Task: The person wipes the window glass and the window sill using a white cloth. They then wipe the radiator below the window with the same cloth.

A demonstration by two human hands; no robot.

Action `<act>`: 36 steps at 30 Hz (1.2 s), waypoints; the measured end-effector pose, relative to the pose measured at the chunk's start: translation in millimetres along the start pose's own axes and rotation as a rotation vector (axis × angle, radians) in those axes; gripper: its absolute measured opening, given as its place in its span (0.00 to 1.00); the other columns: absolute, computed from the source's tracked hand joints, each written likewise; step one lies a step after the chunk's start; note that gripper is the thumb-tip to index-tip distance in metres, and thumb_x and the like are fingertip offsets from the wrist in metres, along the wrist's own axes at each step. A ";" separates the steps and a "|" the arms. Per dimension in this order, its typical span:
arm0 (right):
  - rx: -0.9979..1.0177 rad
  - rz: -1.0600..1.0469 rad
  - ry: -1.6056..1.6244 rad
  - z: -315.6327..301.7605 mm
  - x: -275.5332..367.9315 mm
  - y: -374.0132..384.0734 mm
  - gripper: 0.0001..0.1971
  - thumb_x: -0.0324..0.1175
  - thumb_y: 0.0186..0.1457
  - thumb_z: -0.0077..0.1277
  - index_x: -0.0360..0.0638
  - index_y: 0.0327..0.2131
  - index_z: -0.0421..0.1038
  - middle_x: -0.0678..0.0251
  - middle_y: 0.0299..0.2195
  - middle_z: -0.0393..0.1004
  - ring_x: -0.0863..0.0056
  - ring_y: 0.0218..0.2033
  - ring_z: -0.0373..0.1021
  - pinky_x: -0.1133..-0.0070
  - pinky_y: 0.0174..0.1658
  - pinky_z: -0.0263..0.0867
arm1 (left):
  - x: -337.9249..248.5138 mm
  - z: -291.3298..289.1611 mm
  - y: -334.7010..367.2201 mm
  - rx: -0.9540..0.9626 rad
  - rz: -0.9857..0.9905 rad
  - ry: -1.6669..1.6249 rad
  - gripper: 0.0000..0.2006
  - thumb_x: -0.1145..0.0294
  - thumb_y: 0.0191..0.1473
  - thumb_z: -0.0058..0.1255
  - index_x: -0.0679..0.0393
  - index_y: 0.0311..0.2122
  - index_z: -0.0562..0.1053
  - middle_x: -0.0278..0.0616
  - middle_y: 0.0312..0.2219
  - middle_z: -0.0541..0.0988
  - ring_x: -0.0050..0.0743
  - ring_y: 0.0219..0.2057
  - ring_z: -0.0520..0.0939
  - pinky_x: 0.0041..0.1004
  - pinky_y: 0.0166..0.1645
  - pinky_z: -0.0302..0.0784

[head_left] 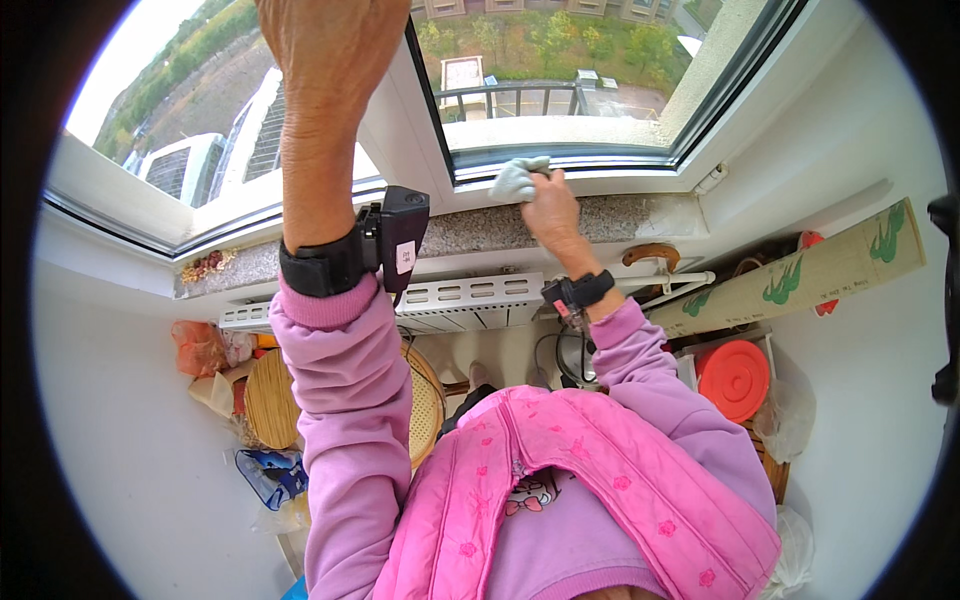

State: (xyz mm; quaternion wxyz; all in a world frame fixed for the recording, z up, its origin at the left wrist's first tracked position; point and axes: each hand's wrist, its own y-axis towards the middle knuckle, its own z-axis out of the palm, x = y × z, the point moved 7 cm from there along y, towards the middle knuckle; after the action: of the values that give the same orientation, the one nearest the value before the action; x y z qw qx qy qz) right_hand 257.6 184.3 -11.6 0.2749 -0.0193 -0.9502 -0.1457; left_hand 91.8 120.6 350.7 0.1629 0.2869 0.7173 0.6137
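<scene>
My right hand (552, 208) is closed on a pale grey-blue cloth (518, 180), which rests against the lower rail of the white window frame (600, 181). Just below that hand runs the speckled stone windowsill (470, 230). My left hand (335, 40) is raised high in front of the window, near the upright between the two panes. Its fingers lie beyond the upper edge of the picture, so what they do is hidden.
Under the sill is a white radiator (460, 300). A long cardboard box (800, 275) leans at the right, above a red-lidded bucket (735, 380). Dried bits (208, 265) lie on the sill's left end. Bags and a round wooden board (271, 400) stand lower left.
</scene>
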 end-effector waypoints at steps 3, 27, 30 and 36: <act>0.091 -0.030 0.079 20.9 28.8 0.5 0.13 0.31 0.46 0.54 0.42 0.38 0.73 0.50 0.40 0.67 0.50 0.38 0.71 0.61 0.41 0.70 | -1.2 -2.3 -0.2 0.043 -0.033 0.004 0.09 0.71 0.57 0.41 0.64 0.27 0.68 0.48 0.25 0.70 0.48 0.31 0.70 0.40 0.41 0.63; 0.096 0.310 1.142 43.7 12.4 0.1 0.18 0.32 0.53 0.57 0.36 0.47 0.71 0.67 0.40 0.75 0.78 0.41 0.71 0.78 0.45 0.66 | -0.8 -3.3 -0.9 0.027 -0.026 -0.009 0.09 0.71 0.57 0.42 0.63 0.28 0.70 0.47 0.26 0.71 0.49 0.32 0.71 0.39 0.41 0.64; 0.168 0.293 1.158 59.4 27.1 5.1 0.17 0.31 0.54 0.56 0.35 0.47 0.71 0.66 0.41 0.75 0.77 0.42 0.71 0.77 0.46 0.65 | 0.5 -2.3 -0.6 0.019 -0.017 0.016 0.09 0.71 0.57 0.42 0.63 0.28 0.70 0.47 0.26 0.71 0.48 0.32 0.71 0.39 0.42 0.64; 0.307 0.243 1.248 35.6 70.8 15.4 0.16 0.28 0.51 0.55 0.33 0.44 0.71 0.64 0.37 0.77 0.75 0.38 0.73 0.77 0.43 0.68 | 2.6 2.7 -4.3 0.004 -0.037 0.011 0.07 0.72 0.56 0.42 0.62 0.29 0.70 0.47 0.26 0.71 0.48 0.34 0.71 0.39 0.43 0.63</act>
State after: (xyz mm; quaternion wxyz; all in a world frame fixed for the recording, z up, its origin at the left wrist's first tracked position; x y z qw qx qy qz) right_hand 181.0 206.3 1.2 0.7889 0.0012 -0.6133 0.0400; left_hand 90.5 123.9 346.3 0.1694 0.2706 0.7246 0.6107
